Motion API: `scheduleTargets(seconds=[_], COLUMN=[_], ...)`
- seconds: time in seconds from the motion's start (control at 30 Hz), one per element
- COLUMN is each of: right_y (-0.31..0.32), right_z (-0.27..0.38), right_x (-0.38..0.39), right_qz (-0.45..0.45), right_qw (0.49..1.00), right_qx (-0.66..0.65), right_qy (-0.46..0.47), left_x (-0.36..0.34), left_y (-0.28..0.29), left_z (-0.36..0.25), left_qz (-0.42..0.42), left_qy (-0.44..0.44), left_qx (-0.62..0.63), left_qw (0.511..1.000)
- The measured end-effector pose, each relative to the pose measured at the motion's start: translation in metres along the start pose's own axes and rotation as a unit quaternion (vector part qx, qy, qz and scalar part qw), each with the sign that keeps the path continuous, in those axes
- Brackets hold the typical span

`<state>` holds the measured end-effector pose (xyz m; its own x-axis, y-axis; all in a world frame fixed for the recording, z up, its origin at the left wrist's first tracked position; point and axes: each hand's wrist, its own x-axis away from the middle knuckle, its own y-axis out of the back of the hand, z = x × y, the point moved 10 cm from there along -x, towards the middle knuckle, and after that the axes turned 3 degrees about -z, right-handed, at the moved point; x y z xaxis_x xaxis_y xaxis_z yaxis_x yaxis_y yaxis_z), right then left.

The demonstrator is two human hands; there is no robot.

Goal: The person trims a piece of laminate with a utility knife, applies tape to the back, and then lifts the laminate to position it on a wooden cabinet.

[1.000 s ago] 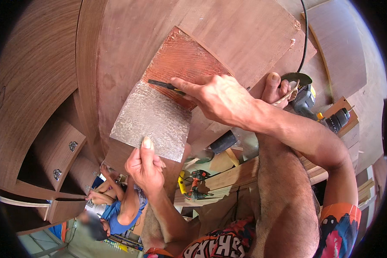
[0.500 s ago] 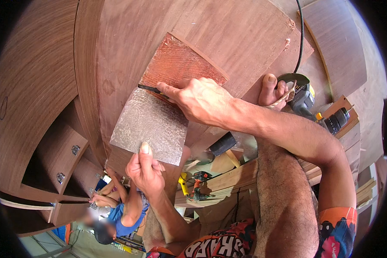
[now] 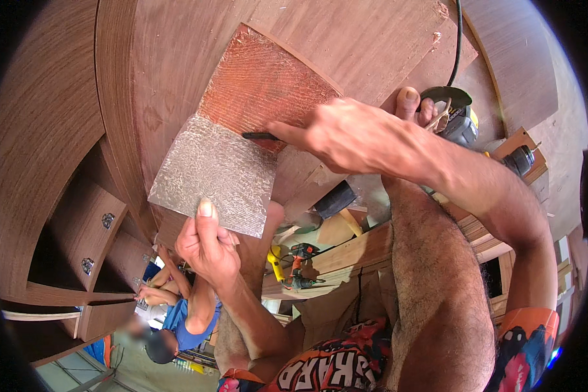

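Note:
A grey, streaky-coated square sheet (image 3: 212,173) is pinched at its near edge by my left hand (image 3: 209,251), thumb on top and fingers beneath. Its far edge meets a reddish-brown board (image 3: 261,78) with a wet-looking, finely streaked face. My right hand (image 3: 346,137), partly blurred, is closed on a thin black spreader (image 3: 261,136). The index finger stretches along the spreader, which lies at the border between sheet and board. My palm hides the rest of the spreader.
A large wooden panel (image 3: 170,78) lies beneath. An angle grinder (image 3: 460,124) and its black cord are beside my foot at right, near a drill (image 3: 519,160). Another drill (image 3: 300,264) lies below centre. A co-worker (image 3: 189,320) sits by the open cabinet (image 3: 65,242) at lower left.
My right hand has moved right with the spreader along the border. The sheet and my left hand sit slightly further left and up in the picture, and more of the reddish board shows.

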<state>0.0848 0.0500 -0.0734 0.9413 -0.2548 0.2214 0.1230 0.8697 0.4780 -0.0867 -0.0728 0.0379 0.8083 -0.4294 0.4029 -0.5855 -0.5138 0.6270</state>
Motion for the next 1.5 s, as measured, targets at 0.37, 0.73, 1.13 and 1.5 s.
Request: scheduleTargets(seconds=[0.37, 0.73, 1.13, 1.5], right_y=[0.066, 0.02, 0.003, -0.023], right_z=[0.003, 0.001, 0.007, 0.004], right_x=[0.018, -0.048, -0.048, 0.078], right_qz=[-0.139, -0.145, -0.116, 0.085], right_qw=[0.989, 0.983, 0.993, 0.996], right_qx=[-0.043, -0.097, 0.004, -0.027], right_qy=[-0.028, -0.064, 0.014, -0.024], left_x=[0.001, 0.003, 0.004, 0.005], left_y=[0.01, 0.013, 0.007, 0.026], left_z=[0.006, 0.009, 0.0, -0.008], left_qz=[-0.005, -0.002, 0.001, 0.001], left_qy=[0.001, -0.014, -0.005, -0.015], left_qx=[0.008, -0.02, -0.014, -0.044], left_qw=[1.0, 1.0, 1.0, 0.999])
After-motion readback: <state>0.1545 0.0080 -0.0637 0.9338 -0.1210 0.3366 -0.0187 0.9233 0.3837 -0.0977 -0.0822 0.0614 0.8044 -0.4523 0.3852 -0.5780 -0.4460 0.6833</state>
